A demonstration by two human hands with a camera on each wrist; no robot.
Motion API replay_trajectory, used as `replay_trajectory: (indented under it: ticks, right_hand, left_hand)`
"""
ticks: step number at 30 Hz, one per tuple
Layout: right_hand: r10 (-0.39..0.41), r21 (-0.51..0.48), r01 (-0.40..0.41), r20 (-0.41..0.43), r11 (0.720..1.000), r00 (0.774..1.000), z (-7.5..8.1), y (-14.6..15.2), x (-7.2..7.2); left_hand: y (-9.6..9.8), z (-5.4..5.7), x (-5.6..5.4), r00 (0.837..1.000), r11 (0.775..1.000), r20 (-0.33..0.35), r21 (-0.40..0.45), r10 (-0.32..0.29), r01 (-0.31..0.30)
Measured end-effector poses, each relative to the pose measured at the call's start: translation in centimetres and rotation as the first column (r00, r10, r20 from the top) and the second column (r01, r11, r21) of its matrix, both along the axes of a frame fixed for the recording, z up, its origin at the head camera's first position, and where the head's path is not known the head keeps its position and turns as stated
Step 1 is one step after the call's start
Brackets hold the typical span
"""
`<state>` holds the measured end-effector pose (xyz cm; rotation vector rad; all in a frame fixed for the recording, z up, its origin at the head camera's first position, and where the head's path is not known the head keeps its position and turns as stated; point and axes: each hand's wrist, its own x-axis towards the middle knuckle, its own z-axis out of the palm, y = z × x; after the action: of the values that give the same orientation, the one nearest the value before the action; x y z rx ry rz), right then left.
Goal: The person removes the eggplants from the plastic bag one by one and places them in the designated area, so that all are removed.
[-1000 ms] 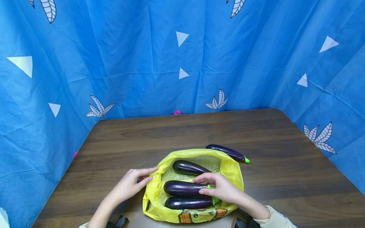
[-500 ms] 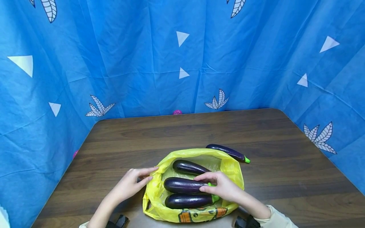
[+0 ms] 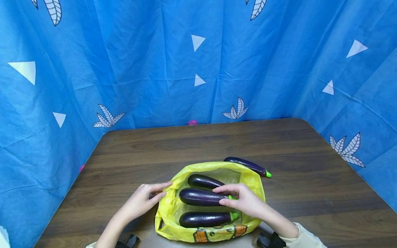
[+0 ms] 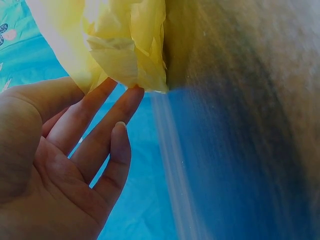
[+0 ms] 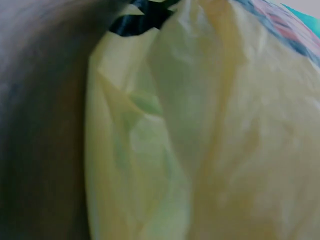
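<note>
head view: left hand [image 3: 139, 201] pinches the bag [image 3: 186, 234]; right hand [image 3: 243, 199], gripping the middle eggplant [image 3: 198, 197], has shifted forward.

**Q:** Where is passage inside the yellow bag [image 3: 253, 184]?
**A:** Between the front eggplant [image 3: 204, 219] and the middle eggplant [image 3: 198, 197] — bag floor shows there.
**Q:** Obstructions?
**A:** The right hand [image 3: 242, 198] blocks entry over the right side; the rear eggplant [image 3: 203, 181] crowds the middle one. The left hand [image 3: 144, 198] occupies the left rim.
</note>
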<state>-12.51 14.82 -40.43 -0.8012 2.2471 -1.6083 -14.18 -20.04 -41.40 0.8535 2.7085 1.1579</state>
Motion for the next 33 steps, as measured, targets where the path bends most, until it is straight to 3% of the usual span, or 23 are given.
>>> replay_trajectory:
  ticks: [8, 21, 29, 33]
  right_hand:
    - [-0.023, 0.01, 0.023, 0.0, 1.0, 1.0, 1.2, 0.5, 0.1]
    - [-0.077, 0.032, 0.081, -0.118, 0.996, 0.99, 2.6, 2.0, -0.5]
    - [-0.129, 0.032, 0.132, -0.083, 0.991, 0.988, 3.5, 3.1, -0.7]
    - [-0.141, 0.009, 0.142, -0.104, 0.99, 0.985, 4.2, 3.9, -0.8]
  left_hand:
    - [0.0, -0.1, 0.1, 1.0, 1.0, 0.01, 0.013, -0.011, 0.011]
    - [0.0, 0.1, 0.0, 1.0, 1.0, 0.013, -0.007, -0.005, 0.005]
    - [0.0, 0.0, 0.1, 1.0, 1.0, 0.012, 0.009, -0.014, 0.014]
    - [0.0, -0.1, 0.1, 1.0, 1.0, 0.012, 0.007, -0.013, 0.013]
